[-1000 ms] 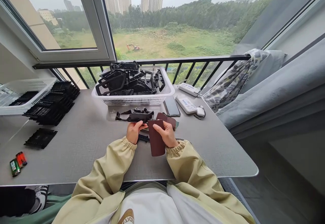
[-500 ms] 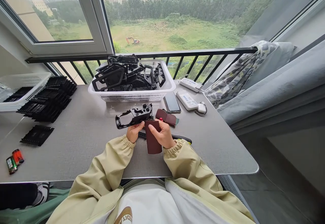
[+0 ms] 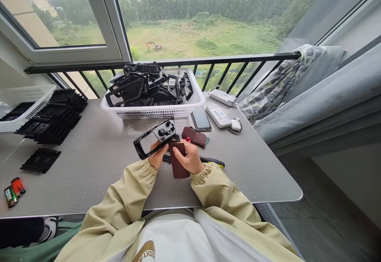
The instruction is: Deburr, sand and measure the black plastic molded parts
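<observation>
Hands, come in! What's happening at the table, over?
Left hand holding black frame. Right hand gripping brown sheet. Black-yellow handle partly hidden by right hand.

Shirt [image 3: 169, 230]: "EDITA"; white boxes [image 3: 218, 116]: lbls illeg.

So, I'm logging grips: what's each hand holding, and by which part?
The left hand holds the black plastic frame by its near edge; the right hand holds the maroon sandpaper-like sheet by its upper part.

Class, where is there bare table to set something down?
Bare tabletop lies right of the black-and-yellow handle, out to its right edge; another patch lies between the single black panel and left sleeve. Crowded: from the right hand back to the heaped basket, with brown pieces and the phone between.
</observation>
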Demonstrator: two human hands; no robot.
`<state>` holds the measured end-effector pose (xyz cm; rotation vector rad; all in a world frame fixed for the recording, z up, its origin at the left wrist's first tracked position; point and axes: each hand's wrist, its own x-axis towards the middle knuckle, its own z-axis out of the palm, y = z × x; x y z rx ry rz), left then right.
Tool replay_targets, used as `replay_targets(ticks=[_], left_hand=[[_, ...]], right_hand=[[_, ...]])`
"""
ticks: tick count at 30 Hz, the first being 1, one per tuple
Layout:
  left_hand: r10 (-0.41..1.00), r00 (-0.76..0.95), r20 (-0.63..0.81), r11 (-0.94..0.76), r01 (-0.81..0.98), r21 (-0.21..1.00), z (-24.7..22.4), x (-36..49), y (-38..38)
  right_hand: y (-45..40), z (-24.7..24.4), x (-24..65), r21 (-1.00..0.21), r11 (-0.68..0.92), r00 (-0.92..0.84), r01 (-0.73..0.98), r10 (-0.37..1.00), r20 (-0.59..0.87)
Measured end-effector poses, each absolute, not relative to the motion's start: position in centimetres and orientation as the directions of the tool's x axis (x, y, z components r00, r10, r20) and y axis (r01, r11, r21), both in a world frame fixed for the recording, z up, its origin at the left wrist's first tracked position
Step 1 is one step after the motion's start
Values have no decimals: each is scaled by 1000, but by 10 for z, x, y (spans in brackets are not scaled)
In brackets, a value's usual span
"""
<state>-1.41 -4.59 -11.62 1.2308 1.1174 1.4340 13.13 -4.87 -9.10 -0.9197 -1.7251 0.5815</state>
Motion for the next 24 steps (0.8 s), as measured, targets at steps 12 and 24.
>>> replay_targets(ticks=[12, 24], left_hand=[[987, -102, 123, -144, -224, 964, -105, -10, -48], [978, -155, 140, -170, -201, 965, -112, -8, -46]], right_hand=[[-51, -92, 129, -819, 495, -166, 290, 869, 467], [-51, -91, 127, -831, 482, -137, 279, 876, 462]])
